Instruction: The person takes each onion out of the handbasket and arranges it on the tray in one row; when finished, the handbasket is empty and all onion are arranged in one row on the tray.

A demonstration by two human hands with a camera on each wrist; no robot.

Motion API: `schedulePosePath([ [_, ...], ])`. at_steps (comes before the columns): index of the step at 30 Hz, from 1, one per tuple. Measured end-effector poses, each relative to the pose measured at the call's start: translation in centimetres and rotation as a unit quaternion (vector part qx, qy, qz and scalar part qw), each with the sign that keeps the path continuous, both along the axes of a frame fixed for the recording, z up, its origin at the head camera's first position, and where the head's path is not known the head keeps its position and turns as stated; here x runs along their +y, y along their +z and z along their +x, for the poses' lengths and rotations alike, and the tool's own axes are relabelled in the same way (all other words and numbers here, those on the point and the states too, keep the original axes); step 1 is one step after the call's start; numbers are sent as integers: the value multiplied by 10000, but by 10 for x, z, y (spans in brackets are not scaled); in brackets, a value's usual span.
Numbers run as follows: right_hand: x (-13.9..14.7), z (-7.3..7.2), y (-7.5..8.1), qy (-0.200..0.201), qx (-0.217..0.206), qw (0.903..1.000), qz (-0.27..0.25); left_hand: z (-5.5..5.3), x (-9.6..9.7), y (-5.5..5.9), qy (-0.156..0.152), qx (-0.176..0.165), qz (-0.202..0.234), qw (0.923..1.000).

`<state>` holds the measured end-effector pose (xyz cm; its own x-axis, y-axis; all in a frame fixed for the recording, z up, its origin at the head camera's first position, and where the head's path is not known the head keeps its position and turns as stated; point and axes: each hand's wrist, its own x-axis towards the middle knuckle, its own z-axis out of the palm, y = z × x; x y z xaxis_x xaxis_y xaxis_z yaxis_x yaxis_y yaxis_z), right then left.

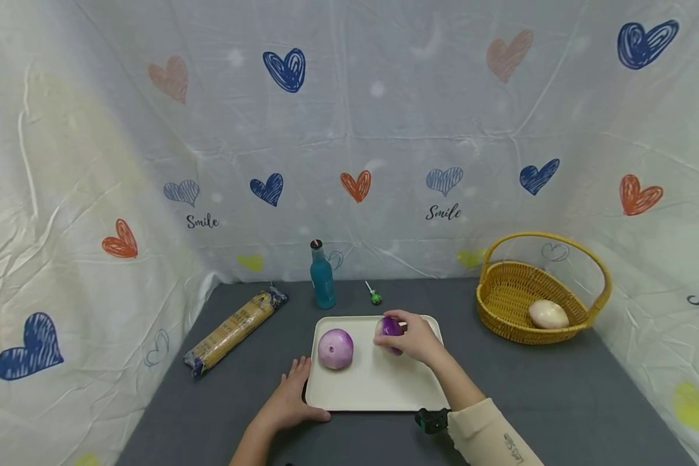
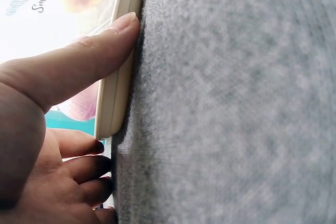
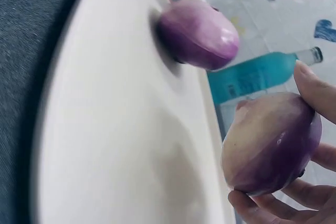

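At the frame's lower centre, the tray [image 1: 378, 388] offers bare floor along its near half and a gap between the left-side purple onion [image 1: 335, 349] and the held purple onion [image 1: 389, 327]. The left hand [image 1: 294, 395] blocks the tray's lower-left corner; the right hand [image 1: 413, 333] and right forearm [image 1: 460, 382] bar its right edge. Toward the upper centre, the upright blue bottle [image 1: 322, 278] obstructs passage behind the tray, while the lollipop [image 1: 375, 298] lies low. At left, a lane separates the tray from the slanting spaghetti pack [image 1: 235, 330]. At right, gray tabletop [image 1: 530, 388] gives a broad passage toward the wicker basket [image 1: 501, 323], whose arched handle [image 1: 544, 234] stands above its opening.
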<state>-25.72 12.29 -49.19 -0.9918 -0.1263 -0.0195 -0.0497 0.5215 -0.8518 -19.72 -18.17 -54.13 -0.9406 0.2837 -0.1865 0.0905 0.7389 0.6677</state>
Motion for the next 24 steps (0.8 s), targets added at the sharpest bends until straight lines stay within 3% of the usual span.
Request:
schedulePosePath([
  [7, -14, -3, -18, 114, -43, 9998, 124, -1, 1, -2, 16, -21, -51, 10000],
  [24, -26, -3, -27, 240, 97, 9993, 276, 0, 1, 0, 34, -28, -20, 10000],
])
